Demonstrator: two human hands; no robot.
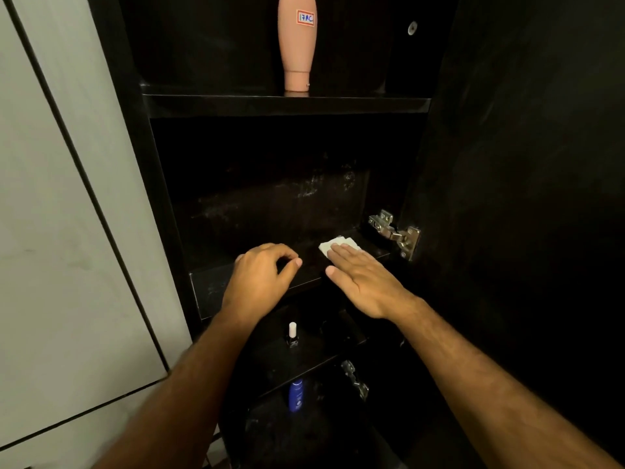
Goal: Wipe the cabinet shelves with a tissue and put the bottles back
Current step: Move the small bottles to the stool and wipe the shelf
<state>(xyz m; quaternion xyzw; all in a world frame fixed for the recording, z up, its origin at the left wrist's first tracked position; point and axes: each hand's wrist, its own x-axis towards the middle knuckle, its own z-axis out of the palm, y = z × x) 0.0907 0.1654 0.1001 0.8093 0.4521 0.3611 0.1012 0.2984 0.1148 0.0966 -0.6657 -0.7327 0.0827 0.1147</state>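
On the middle shelf [209,286] of the black cabinet, head view: your right hand [363,282], fingers flat and together, presses a folded white tissue [329,244] near the right rear corner, beside the door hinge [394,233]. Your left hand [262,277], fingers curled and holding nothing, rests at the front edge. Upper shelf [287,104]: pink bottle [297,42], cap down. Next shelf down: small white-capped bottle [292,334]. Lowest: blue bottle [296,396]
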